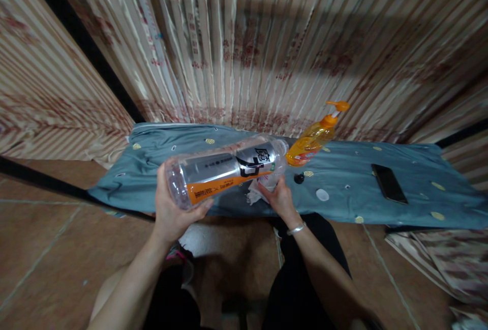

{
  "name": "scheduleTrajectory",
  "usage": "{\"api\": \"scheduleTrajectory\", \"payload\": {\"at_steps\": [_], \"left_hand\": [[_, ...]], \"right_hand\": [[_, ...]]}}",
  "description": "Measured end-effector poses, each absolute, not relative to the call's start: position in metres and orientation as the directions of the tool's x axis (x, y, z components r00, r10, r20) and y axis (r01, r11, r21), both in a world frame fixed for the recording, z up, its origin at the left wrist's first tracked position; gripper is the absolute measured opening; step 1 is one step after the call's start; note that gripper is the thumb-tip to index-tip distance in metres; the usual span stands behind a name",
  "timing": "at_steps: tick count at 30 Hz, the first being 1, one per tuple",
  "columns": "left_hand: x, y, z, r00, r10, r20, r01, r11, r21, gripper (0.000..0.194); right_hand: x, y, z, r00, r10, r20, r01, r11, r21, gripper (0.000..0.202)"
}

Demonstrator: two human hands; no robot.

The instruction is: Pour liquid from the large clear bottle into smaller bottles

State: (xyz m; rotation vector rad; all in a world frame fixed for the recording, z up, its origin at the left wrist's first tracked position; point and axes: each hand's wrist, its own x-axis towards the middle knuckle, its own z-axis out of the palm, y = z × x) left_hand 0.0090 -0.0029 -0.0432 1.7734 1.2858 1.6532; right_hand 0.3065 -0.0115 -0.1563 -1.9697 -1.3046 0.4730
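Observation:
My left hand (173, 210) is wrapped round the base of a large clear plastic drinks bottle (229, 167) with a silver and orange label. The bottle is tilted on its side, its neck pointing right. Below that neck, my right hand (282, 198) is closed on a crumpled white tissue (256, 190); a whitish translucent patch with faint red marks shows by the fingers, too blurred to make out. Just beyond the neck stands an orange pump bottle (309, 143) of yellow-orange liquid. A small black cap (299, 178) and a white disc (322, 195) lie right of my right hand.
A blue-green patterned cloth (358, 177) covers the long, narrow surface before me. On its right side rests a dark phone (389, 183). Striped curtains (244, 55) hang behind, with a black pole (84, 40) at left. Brown tiled floor (41, 248) lies below.

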Motion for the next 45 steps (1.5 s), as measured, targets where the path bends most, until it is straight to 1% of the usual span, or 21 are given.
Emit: {"api": "scheduleTrajectory", "payload": {"at_steps": [10, 15, 19, 25, 27, 31, 35, 40, 45], "left_hand": [[0.009, -0.004, -0.043, -0.106, 0.833, 0.543, 0.329, -0.486, 0.81, 0.098], [0.01, -0.004, -0.045, -0.116, 0.841, 0.528, 0.326, -0.47, 0.82, 0.102], [0.01, -0.004, -0.045, -0.118, 0.843, 0.524, 0.314, -0.469, 0.825, 0.101], [0.01, -0.004, -0.042, -0.122, 0.852, 0.508, 0.309, -0.454, 0.836, 0.102], [0.011, -0.005, -0.041, -0.12, 0.846, 0.519, 0.315, -0.463, 0.829, 0.101], [0.012, -0.005, -0.04, -0.119, 0.831, 0.543, 0.327, -0.484, 0.812, 0.097], [0.012, -0.005, -0.039, -0.105, 0.846, 0.523, 0.315, -0.47, 0.824, 0.097], [0.011, -0.005, -0.039, -0.116, 0.849, 0.515, 0.31, -0.462, 0.831, 0.097], [0.012, -0.005, -0.038, -0.113, 0.829, 0.548, 0.334, -0.488, 0.806, 0.097]], "right_hand": [[0.305, -0.011, -0.159, 0.449, 0.89, 0.084, 0.628, -0.247, -0.738, 0.062], [0.304, -0.012, -0.158, 0.444, 0.89, 0.102, 0.629, -0.229, -0.743, 0.063], [0.303, -0.012, -0.157, 0.457, 0.885, 0.089, 0.625, -0.248, -0.74, 0.073], [0.301, -0.013, -0.153, 0.466, 0.883, 0.057, 0.598, -0.267, -0.756, 0.096], [0.3, -0.013, -0.153, 0.472, 0.88, 0.052, 0.596, -0.275, -0.755, 0.097], [0.298, -0.013, -0.153, 0.468, 0.882, 0.055, 0.58, -0.26, -0.772, 0.084], [0.297, -0.013, -0.152, 0.479, 0.875, 0.064, 0.555, -0.245, -0.795, 0.07], [0.298, -0.012, -0.147, 0.492, 0.87, 0.039, 0.534, -0.266, -0.802, 0.064], [0.297, -0.012, -0.144, 0.481, 0.876, 0.024, 0.506, -0.255, -0.824, 0.054]]}}
